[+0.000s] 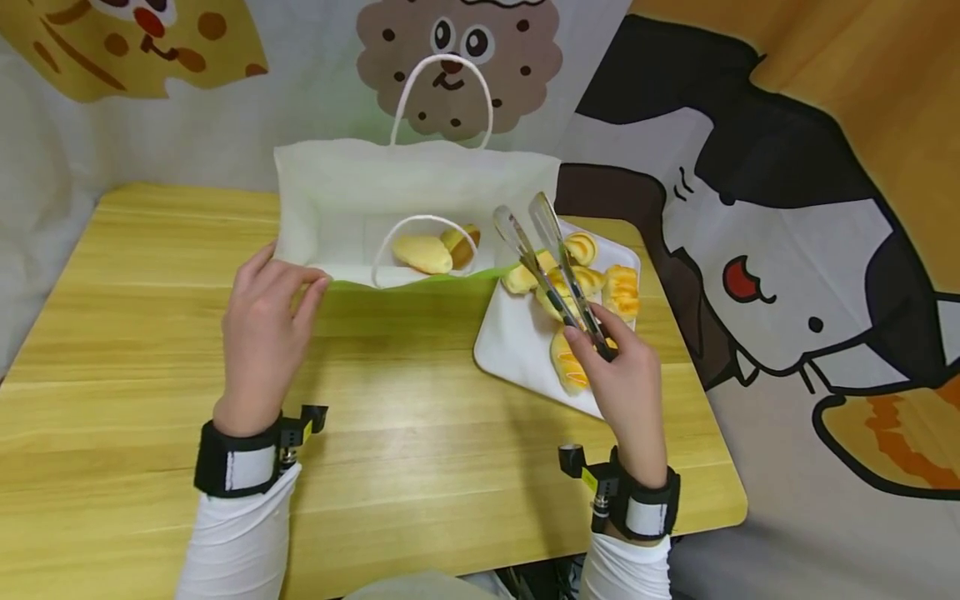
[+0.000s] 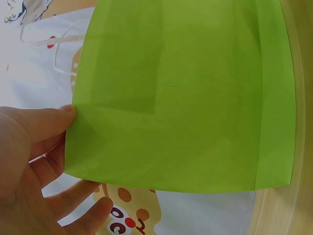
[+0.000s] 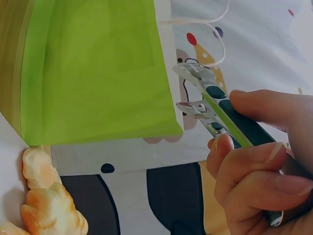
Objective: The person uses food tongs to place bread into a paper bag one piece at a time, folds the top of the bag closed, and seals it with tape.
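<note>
A paper bag [image 1: 330, 200], green outside and white inside, stands with its mouth open and two white rope handles. Its front left rim is pinched between the thumb and fingers of my left hand [image 1: 262, 337]. Inside lie a pale yellow bread roll [image 1: 420, 252] and a browner bread piece [image 1: 467, 250]. My right hand [image 1: 626, 379] grips metal tongs [image 3: 239, 117] with dark green handle grips. The tong tips are apart with nothing between them, pointing up beside the bag's right end. In the head view the tongs overlap the breads on the tray.
To the bag's right, a white tray [image 1: 517, 358] holds several breads, among them a golden scored one [image 1: 621, 292] and an icing-striped one [image 1: 567, 367]. The wooden table [image 1: 150, 375] carries everything. A cartoon-printed cloth [image 1: 802, 275] hangs behind and to the right.
</note>
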Demonstrator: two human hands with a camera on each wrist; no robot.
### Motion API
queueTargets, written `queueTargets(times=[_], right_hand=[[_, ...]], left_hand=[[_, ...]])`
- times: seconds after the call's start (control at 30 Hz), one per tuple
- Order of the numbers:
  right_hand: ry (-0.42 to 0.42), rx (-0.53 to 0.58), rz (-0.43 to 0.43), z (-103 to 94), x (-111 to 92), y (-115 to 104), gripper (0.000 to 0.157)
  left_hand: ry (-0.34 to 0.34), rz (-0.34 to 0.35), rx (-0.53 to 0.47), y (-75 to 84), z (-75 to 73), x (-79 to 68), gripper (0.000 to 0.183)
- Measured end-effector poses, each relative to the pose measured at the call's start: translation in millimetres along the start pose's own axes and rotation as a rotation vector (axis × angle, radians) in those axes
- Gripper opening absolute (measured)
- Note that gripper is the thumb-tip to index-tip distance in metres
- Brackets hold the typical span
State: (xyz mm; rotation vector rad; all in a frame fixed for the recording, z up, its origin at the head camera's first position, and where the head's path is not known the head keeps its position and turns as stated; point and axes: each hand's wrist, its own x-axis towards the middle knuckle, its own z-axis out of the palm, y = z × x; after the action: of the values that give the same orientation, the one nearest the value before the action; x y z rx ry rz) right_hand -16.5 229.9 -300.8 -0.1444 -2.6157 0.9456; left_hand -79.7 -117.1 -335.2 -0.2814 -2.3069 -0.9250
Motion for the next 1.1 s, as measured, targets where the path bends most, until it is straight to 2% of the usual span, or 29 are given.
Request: queueTargets(times=[0.17, 0.5, 0.7, 1.1], right_hand=[[0.059, 0.098, 0.042, -1.3, -8.6, 6.9, 0.041], [0.128, 0.270, 0.224, -10.1, -25.3, 23.0, 0.038], [0.144, 0.260, 0.252, -11.3, -30.8, 30.6, 0.037], [0.185, 0.276, 0.381, -17.8, -43.9, 51.7, 0.041]], left_hand=[[-0.002, 0.000, 0.002, -0.1, 0.5, 1.0, 0.015], [-0.005, -0.008, -0.008, 0.6, 0.8, 2.4, 0.015], [-0.005, -0.008, -0.015, 0.7, 1.0, 2.3, 0.015], [-0.004, -0.007, -0.034, 0.6, 2.0, 2.6, 0.015]])
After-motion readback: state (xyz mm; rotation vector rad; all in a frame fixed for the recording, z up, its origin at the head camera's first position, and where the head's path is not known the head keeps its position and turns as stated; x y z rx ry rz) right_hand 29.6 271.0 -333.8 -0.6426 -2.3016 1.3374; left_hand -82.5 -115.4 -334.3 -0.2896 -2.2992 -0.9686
